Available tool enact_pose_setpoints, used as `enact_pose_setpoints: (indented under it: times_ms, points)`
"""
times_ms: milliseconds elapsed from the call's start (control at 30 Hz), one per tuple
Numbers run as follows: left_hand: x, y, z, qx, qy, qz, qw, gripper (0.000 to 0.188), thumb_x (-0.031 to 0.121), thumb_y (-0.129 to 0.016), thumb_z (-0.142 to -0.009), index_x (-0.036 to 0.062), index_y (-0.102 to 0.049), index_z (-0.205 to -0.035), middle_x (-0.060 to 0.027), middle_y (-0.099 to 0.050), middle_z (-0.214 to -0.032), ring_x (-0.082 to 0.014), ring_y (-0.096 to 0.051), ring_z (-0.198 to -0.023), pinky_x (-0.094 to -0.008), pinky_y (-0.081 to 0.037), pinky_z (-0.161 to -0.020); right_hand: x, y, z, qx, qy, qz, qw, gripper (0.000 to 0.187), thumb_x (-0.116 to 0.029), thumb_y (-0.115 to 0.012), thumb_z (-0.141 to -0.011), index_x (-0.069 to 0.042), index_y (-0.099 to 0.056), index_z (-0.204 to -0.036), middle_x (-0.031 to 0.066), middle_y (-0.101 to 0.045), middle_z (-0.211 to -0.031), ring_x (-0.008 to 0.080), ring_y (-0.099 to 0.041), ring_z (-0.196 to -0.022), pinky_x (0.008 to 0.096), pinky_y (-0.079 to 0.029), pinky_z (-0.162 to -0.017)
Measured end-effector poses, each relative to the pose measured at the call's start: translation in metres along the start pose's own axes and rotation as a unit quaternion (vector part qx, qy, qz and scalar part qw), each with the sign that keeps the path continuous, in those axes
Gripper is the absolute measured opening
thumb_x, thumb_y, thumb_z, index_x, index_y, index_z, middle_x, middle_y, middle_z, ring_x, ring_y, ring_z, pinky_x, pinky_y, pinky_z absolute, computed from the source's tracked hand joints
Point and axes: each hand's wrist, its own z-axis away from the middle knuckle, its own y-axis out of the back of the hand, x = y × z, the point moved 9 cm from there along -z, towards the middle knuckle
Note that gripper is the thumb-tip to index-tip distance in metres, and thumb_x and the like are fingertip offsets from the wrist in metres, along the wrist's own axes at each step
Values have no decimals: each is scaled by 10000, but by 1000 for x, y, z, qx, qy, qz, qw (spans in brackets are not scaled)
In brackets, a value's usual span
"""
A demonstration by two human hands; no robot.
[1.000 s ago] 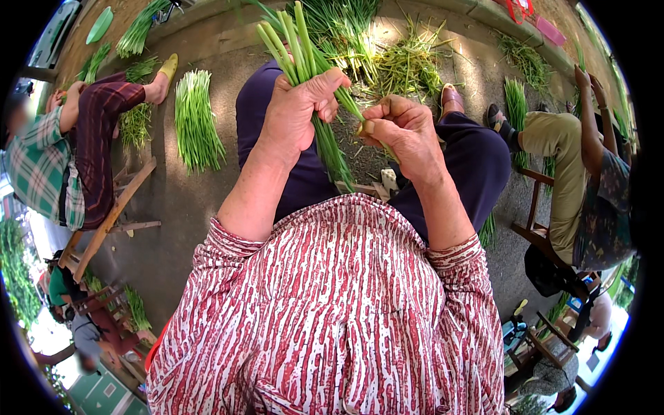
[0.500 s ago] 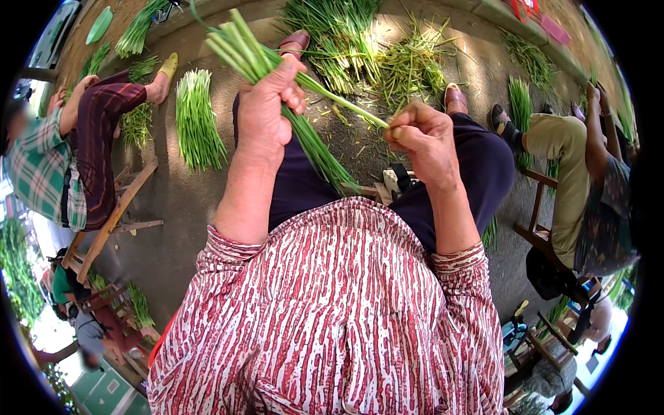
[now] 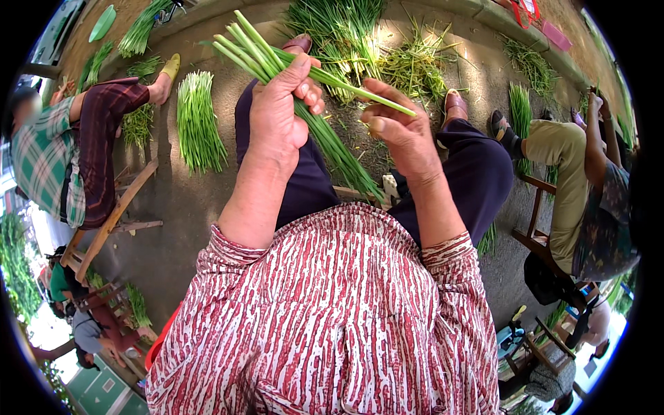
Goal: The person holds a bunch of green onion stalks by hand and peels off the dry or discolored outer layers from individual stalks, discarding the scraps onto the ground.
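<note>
Gripping a bunch of green stalks in the left hand, fingers wrapped round its middle. Pale thick ends point up-left, leaves trail down-right. One stalk angles out toward the right hand: thumb and fingers parted, its tip between them, not pinched; can't tell if they touch. On the ground beyond: pile of long stalks, heap of yellowish strands just right of it. Neat bundle lies left. Co-workers sit either side: plaid shirt left, khaki trousers right.
</note>
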Motion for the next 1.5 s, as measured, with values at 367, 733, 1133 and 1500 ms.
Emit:
enact_pose_setpoints:
  times_ms: [367, 733, 1133, 1500]
  points:
    - [4, 12, 0, -10, -9, 8, 1000, 202, 187, -684, -841, 7, -602, -884, 28, -450, -543, -88, -450, -480, -250, -367, -468, 6, -4, 11, -5, -10, 25, 1000, 115, -107, -637, -829, 2, -640, -865, -29, -551, -726, 58, -458, -649, 205, -359, -614]
    - [20, 14, 3, -131, -68, -6, 989, 229, 225, -667, -859, 4, -615, -889, 19, -431, -566, -106, -432, -518, -262, -378, -526, -18, 66, 17, 49, 39, -211, 975, 125, -100, -560, -880, 5, -602, -933, 69, -586, -873, 148, -525, -710, 267, -445, -647]
    - [16, -15, 12, -179, -84, -59, 979, 184, 170, -696, -829, -8, -648, -842, 2, -491, -593, -101, -460, -527, -247, -400, -507, -27, -25, 6, -75, 0, 200, 977, 203, -194, -675, -843, 4, -635, -824, -58, -492, -660, 24, -404, -606, 210, -330, -520]
    - [13, -10, 10, -156, -89, -99, 979, 588, 141, -726, -803, 13, -429, -1294, -79, -654, -798, -83, -521, -546, -223, -434, -497, -37, -33, 7, -41, 73, 374, 924, 191, -126, -588, -846, 27, -550, -739, 31, -459, -597, 78, -420, -565, 278, -379, -502]
